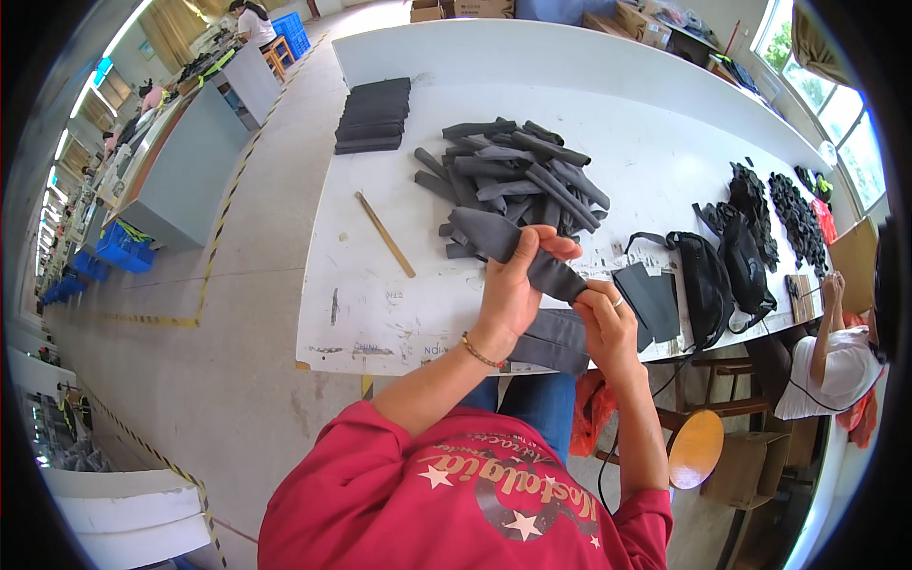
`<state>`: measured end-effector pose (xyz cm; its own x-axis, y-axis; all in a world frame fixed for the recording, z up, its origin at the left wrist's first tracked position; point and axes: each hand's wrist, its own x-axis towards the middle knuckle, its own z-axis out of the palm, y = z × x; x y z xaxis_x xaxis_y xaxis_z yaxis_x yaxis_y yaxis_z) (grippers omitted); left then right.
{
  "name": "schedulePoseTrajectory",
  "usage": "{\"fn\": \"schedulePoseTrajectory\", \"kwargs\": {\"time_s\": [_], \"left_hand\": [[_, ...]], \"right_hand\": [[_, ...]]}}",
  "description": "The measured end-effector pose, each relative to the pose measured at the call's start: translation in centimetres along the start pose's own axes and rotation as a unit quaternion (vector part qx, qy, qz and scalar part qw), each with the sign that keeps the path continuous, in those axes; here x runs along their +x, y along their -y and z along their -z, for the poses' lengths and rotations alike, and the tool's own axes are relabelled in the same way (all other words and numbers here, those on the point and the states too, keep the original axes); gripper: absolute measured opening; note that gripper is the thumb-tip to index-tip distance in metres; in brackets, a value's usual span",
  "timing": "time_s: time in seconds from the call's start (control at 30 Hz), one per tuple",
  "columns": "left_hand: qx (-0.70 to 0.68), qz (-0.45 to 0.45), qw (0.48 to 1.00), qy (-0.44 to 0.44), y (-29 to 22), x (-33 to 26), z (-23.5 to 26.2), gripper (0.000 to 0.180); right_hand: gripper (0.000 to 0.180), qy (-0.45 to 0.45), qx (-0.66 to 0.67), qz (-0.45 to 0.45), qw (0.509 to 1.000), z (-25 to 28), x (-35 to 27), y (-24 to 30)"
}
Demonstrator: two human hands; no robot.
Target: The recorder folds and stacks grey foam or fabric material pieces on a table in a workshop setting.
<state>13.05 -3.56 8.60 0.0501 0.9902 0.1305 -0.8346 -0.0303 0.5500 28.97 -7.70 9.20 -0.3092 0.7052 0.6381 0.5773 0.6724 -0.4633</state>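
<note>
Both my hands hold one dark grey fabric strip (556,276) above the front of the white table. Around the strip's middle my left hand (518,275) is closed, thumb on top. At its right end my right hand (608,318) pinches the cloth between thumb and fingers. Behind them lies a loose heap of similar rolled or folded fabric strips (513,171). Flat dark fabric pieces (551,340) rest under my hands at the table's front edge. More flat dark pieces (651,299) lie to the right of my right hand.
A wooden stick (385,235) lies left of the heap. Stacked black fabric pieces (372,114) sit at the back left. Black waist bags (703,285) and dark fabric piles (755,214) are on the right. Another person (828,366) sits at the right end, near a wooden stool (695,449).
</note>
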Motion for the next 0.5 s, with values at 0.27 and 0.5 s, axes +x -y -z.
{"fn": "schedulePoseTrajectory", "kwargs": {"time_s": [0.27, 0.5], "left_hand": [[-0.021, 0.0, 1.0, 0.0, 0.5, -0.73, -0.46, 0.032], [-0.11, 0.033, 0.993, -0.029, 1.02, -0.74, 0.11, 0.029]], "right_hand": [[0.014, -0.018, 0.0, -0.007, 1.0, -0.22, 0.32, 0.64], [0.02, -0.011, 0.009, 0.016, 1.0, -0.64, 0.89, 0.83]]}}
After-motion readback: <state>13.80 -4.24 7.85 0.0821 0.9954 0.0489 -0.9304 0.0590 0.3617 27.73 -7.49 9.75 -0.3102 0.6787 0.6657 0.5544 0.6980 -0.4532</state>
